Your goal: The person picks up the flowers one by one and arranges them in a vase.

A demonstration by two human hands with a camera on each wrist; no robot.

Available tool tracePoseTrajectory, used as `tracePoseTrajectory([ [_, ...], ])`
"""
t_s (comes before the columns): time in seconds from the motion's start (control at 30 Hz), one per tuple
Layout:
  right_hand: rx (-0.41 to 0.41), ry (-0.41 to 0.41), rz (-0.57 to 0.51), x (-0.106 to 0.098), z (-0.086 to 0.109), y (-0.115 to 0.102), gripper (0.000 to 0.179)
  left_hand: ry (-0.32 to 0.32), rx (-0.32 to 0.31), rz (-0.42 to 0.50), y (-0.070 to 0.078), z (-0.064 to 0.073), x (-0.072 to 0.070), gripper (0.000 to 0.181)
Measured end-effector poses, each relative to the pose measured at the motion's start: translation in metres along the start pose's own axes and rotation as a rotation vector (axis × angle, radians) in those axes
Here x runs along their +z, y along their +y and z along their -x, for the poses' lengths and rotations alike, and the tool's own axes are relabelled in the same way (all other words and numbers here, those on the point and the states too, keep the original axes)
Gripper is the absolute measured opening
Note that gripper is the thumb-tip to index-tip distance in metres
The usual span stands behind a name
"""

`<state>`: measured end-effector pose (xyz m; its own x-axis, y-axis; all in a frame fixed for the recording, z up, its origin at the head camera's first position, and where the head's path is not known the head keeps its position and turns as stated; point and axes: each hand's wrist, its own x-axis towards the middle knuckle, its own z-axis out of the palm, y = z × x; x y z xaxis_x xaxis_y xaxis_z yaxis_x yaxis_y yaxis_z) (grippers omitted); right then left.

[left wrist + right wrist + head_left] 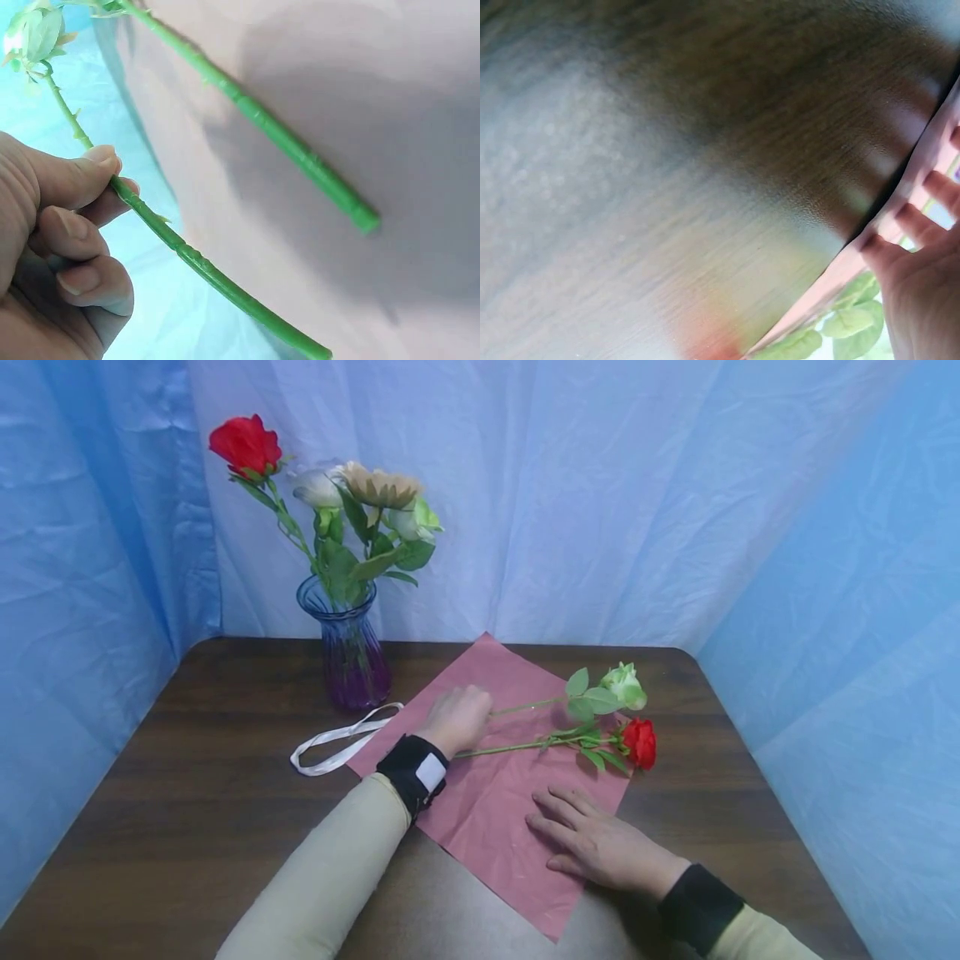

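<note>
My left hand (459,718) pinches the green stem of a pale green-white rose (624,686) between thumb and fingers. In the left wrist view that stem (217,279) runs down past the fingers to a cut end. A red rose (640,743) lies alongside, its stem (289,150) over the sheet of pink wrapping paper (487,835). Both blooms point right, at the paper's right-hand corner. With fingers spread, my right hand (600,845) rests on the paper's lower right part, just below the red rose.
A blue-purple glass vase (356,660) stands at the back left, holding a red rose (246,445), a beige flower (380,487) and white blooms. A looped white ribbon (330,753) lies left of the paper on the brown wooden table (210,827). Blue-white curtains (600,510) hang behind it.
</note>
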<state>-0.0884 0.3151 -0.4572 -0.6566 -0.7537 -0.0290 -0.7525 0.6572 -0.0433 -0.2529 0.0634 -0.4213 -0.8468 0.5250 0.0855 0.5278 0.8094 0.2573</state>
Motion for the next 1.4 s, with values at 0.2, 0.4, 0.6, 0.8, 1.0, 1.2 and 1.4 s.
tracePoseTrajectory([
  [0.2,0.0,0.011,0.003,0.002,0.001,0.001,0.065,0.037,0.045,-0.041,-0.004,0.011,-0.014,0.028],
  [0.4,0.001,0.016,0.005,0.001,0.001,0.001,0.065,0.053,0.06,-0.107,-0.015,0.023,-0.02,0.025],
  [0.6,0.046,-0.063,-0.034,-0.001,-0.001,0.0,0.067,-0.005,0.051,-0.112,-0.029,0.036,-0.02,0.033],
  [0.8,0.092,-0.127,-0.075,-0.003,-0.002,-0.002,0.069,-0.024,0.052,-0.098,-0.042,0.043,-0.015,0.036],
  [1.0,0.09,-0.128,-0.077,-0.002,-0.001,-0.002,0.069,-0.03,0.059,-0.112,-0.048,0.047,-0.009,0.031],
  [1.2,0.074,-0.111,-0.056,-0.002,-0.001,-0.003,0.069,-0.066,0.066,-0.144,-0.049,0.046,-0.003,0.031],
  [1.4,0.08,-0.111,-0.055,-0.002,-0.001,-0.001,0.069,-0.129,0.079,-0.179,-0.045,0.043,0.001,0.031],
])
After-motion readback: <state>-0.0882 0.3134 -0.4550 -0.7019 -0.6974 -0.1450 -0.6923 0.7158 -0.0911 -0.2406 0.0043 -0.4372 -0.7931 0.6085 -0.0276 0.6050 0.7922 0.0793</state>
